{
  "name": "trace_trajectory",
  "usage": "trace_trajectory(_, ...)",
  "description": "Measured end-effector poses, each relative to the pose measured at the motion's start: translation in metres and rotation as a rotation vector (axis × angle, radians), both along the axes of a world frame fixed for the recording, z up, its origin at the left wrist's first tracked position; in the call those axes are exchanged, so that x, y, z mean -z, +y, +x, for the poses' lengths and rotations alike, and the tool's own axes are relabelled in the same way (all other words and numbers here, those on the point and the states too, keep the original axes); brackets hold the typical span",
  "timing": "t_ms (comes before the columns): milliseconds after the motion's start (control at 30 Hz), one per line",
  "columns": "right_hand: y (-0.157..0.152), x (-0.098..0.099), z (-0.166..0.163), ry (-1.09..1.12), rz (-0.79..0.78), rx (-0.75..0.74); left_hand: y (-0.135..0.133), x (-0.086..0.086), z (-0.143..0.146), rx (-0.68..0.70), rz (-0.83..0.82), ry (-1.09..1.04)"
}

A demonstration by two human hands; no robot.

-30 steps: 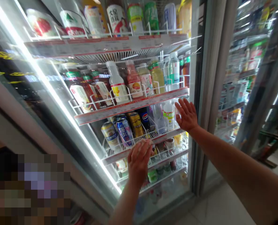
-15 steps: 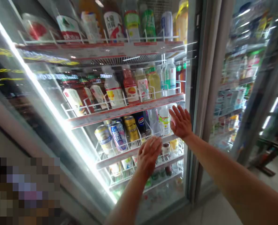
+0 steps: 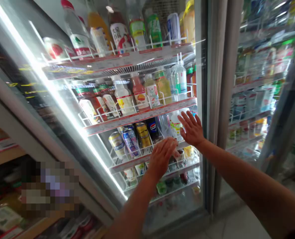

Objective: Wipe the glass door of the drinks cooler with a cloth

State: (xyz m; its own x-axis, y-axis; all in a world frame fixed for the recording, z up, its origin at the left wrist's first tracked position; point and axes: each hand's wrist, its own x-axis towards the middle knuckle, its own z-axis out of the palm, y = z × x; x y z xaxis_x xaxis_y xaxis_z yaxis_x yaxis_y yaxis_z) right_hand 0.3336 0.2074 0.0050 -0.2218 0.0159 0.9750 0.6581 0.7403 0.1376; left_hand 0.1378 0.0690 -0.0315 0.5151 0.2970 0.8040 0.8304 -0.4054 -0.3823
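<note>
Both of my hands are raised in front of the glass door [image 3: 173, 217] of a lit drinks fridge. My right hand [image 3: 191, 129] is spread flat near the door's right edge, fingers apart and nothing held. Lower and to the left, my left hand [image 3: 162, 154] has its fingers stretched forward, also without an object. Whether either palm touches the glass I cannot tell. Behind the left hand show a gold can [image 3: 142, 134], a blue can [image 3: 131, 142] and a dark Pepsi bottle [image 3: 153, 127]. A clear bottle with a yellow-green label [image 3: 175, 122] stands just left of my right hand.
Bottles line the upper shelves, among them a red drink bottle [image 3: 139, 93] behind a white wire rail. A bright light strip [image 3: 62, 106] slants down the left. Grey door frames [image 3: 215, 99] separate a second fridge [image 3: 252, 86]. Packaged goods [image 3: 4, 219] sit at lower left.
The view has shifted, so the shelves sit further right and more goods show at lower left. My left hand appears slightly higher and further right; my right hand hardly differs.
</note>
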Motion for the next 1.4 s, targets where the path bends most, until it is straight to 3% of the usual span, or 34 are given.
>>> trace_trajectory(133,-0.036,0.004,-0.014,-0.028,-0.077,-0.156,0.005,0.001,-0.004,0.016,0.127,-0.125)
trace_trajectory(267,-0.060,0.025,-0.031,-0.312,0.059,-0.390,0.003,0.006,-0.009,-0.090,0.225,-0.181)
trace_trajectory(367,-0.055,0.033,-0.027,-0.445,0.094,-0.364,-0.011,0.007,-0.025,-0.235,0.279,-0.151)
trace_trajectory(467,-0.040,0.023,-0.006,-0.495,0.159,-0.324,-0.032,0.000,-0.056,-0.325,0.306,-0.052)
trace_trajectory(600,-0.023,-0.001,0.020,-0.161,0.147,-0.171,-0.050,-0.014,-0.099,-0.516,0.356,-0.158)
trace_trajectory(667,-0.020,-0.002,0.022,-0.031,0.152,-0.152,-0.052,-0.017,-0.111,-0.552,0.356,-0.202)
trace_trajectory(867,-0.029,0.021,0.010,-0.404,0.158,-0.400,-0.049,-0.013,-0.113,-0.587,0.374,-0.183)
trace_trajectory(1067,-0.020,-0.001,0.003,-0.230,0.096,-0.444,-0.049,-0.011,-0.114,-0.575,0.336,-0.246)
trace_trajectory(1300,-0.040,0.044,-0.012,-0.408,0.084,-0.500,-0.050,-0.011,-0.116,-0.575,0.337,-0.239)
trace_trajectory(1400,-0.043,0.054,-0.015,-0.391,0.069,-0.486,-0.050,-0.009,-0.118,-0.587,0.285,-0.287)
